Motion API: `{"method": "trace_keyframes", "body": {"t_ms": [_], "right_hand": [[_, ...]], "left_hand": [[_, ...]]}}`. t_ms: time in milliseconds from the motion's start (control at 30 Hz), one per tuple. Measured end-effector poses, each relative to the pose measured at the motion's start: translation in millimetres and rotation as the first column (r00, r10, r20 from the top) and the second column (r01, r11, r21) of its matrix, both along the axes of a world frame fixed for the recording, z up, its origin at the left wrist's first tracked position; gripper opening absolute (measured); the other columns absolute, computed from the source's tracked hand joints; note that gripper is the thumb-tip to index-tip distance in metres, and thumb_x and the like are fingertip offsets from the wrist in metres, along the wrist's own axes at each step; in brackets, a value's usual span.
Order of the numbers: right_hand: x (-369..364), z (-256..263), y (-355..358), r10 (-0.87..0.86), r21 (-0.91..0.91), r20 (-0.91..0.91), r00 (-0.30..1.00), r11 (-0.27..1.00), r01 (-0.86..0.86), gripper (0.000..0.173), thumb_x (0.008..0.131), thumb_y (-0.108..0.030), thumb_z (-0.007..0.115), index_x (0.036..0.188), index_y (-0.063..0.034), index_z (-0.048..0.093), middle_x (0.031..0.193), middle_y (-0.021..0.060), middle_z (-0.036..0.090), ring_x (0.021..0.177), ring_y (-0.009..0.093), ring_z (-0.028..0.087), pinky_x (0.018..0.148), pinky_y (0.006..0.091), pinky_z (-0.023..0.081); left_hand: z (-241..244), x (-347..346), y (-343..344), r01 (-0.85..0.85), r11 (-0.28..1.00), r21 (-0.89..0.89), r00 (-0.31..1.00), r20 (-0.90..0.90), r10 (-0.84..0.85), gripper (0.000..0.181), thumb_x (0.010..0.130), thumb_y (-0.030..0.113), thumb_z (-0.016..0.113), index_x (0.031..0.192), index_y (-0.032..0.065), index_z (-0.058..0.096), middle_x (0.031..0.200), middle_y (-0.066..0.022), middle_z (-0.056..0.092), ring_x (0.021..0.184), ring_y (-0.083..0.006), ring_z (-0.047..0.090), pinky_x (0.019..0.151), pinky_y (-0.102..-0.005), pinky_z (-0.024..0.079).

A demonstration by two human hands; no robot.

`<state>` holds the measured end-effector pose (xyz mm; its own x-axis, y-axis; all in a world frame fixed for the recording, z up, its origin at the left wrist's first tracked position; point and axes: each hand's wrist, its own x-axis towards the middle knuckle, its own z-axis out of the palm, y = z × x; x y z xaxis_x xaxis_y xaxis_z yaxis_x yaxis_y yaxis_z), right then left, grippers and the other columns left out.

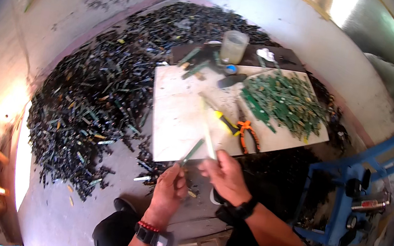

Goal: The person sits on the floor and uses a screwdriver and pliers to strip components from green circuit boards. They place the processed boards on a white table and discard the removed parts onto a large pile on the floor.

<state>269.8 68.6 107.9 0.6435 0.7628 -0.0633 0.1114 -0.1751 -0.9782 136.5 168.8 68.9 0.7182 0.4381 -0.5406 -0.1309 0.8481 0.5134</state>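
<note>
My left hand (172,183) pinches a narrow green circuit-board strip (193,151), which points up and away over the near edge of a white board (175,115). Just right of it, my right hand (226,176) grips a long, pale, thin tool or strip (210,139); blur hides exactly what it is. Beyond my right hand lie pliers with orange and black handles (246,130) and a tool with a yellow and black handle (227,122). A heap of green circuit-board strips (285,102) covers the board's right side.
A cloudy plastic cup (234,47), a blue-topped round thing (231,69) and a dark oval object (231,81) stand towards the back. Dark strips in a large pile (97,95) spread over the floor at left and behind. At right is a blue chair (338,207) bearing a metal flask (371,201).
</note>
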Motion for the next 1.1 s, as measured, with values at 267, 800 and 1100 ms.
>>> {"method": "trace_keyframes", "body": {"t_ms": [267,800,1100], "right_hand": [[-25.1,-19.4,18.5,-0.068,0.074,0.091,0.994,0.995,0.061,0.015,0.09,-0.013,0.059,0.098,-0.0007,0.055,0.079,0.0073,0.065,0.069,0.01,0.059,0.063,0.0256,0.048],[34.3,10.9,5.2,0.528,-0.062,0.056,0.848,0.849,-0.524,0.018,0.09,-0.014,0.058,0.094,0.0033,0.059,0.071,0.0029,0.06,0.064,0.008,0.052,0.059,0.0234,0.042],[25.3,19.2,9.3,0.299,-0.078,0.195,0.934,0.954,-0.289,0.022,0.091,-0.019,0.058,0.097,0.0021,0.061,0.072,0.0054,0.062,0.065,0.009,0.056,0.059,0.0252,0.044]], "left_hand": [[6.6,5.6,-31.3,0.215,0.972,0.092,0.975,0.033,-0.218,0.025,0.097,0.036,0.047,0.091,0.012,0.053,0.066,0.006,0.042,0.053,-0.0042,0.035,0.045,-0.0185,0.029],[12.1,-7.0,-7.0,0.185,0.957,0.224,0.981,-0.103,-0.166,0.046,0.095,0.05,0.041,0.078,0.0086,0.051,0.058,0.0015,0.041,0.049,-0.0083,0.033,0.045,-0.0222,0.027],[9.0,-9.6,-6.7,0.114,0.925,0.363,0.988,-0.137,-0.068,0.039,0.096,0.041,0.047,0.077,0.0076,0.052,0.056,0.0018,0.042,0.046,-0.0081,0.034,0.042,-0.0218,0.028]]}}
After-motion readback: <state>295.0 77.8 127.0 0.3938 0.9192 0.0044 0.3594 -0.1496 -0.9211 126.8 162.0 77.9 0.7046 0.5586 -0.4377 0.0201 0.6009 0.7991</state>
